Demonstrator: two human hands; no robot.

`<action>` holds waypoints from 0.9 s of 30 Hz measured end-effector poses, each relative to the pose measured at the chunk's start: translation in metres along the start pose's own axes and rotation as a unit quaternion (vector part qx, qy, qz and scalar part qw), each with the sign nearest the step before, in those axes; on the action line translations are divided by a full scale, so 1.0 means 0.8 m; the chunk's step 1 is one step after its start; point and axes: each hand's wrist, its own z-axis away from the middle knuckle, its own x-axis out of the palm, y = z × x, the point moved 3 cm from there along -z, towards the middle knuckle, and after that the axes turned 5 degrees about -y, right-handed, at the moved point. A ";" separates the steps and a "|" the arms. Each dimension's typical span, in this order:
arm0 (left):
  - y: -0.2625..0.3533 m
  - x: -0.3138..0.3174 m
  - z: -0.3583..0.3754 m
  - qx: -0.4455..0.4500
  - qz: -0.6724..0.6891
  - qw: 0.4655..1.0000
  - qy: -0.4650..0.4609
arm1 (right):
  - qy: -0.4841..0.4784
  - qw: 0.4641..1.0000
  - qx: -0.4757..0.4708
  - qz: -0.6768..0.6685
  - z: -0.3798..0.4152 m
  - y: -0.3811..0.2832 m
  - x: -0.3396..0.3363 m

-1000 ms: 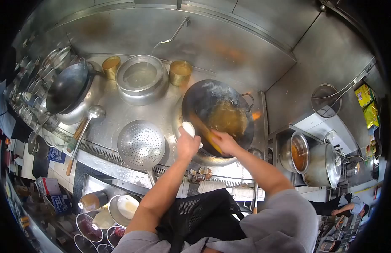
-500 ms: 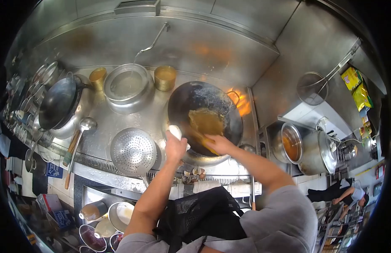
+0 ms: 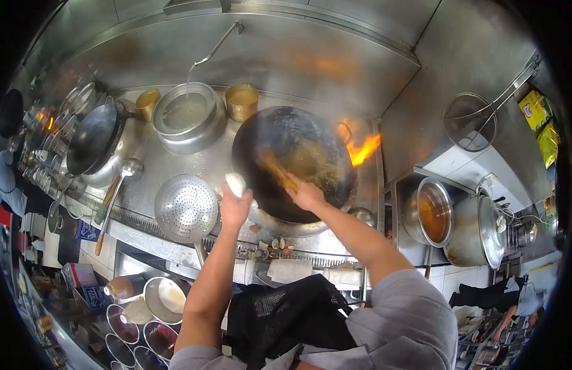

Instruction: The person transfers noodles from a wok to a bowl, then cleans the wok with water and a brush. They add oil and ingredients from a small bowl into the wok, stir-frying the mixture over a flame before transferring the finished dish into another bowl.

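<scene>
Plainly, our large round black metal wok [image 3: 301, 145] sits on the steel stove [image 3: 164, 163], orange flame [image 3: 363, 149] beside its right edge.
Its dark inside looks hazy, greyish toward the back, with blurred brownish liquid around the middle; our right hand [image 3: 307, 194] is closed around a blurred yellow-brown stick-like tool [image 3: 278, 171] reaching into it, while our left hand [image 3: 235, 207] grips a bunched white cloth [image 3: 235, 183] at the near-left rim, near a round perforated steel strainer [image 3: 186, 208].
</scene>
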 end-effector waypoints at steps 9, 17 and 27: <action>0.015 0.009 0.000 -0.038 -0.077 0.996 -0.001 | -0.057 0.953 -0.034 0.294 0.017 0.113 -0.192; 0.015 0.000 0.002 -0.023 -0.045 0.999 -0.004 | 0.032 0.998 0.038 -0.035 -0.027 -0.016 -0.004; 0.012 -0.004 -0.009 -0.022 -0.072 0.996 -0.053 | -0.015 0.957 -0.011 0.290 -0.090 0.066 -0.162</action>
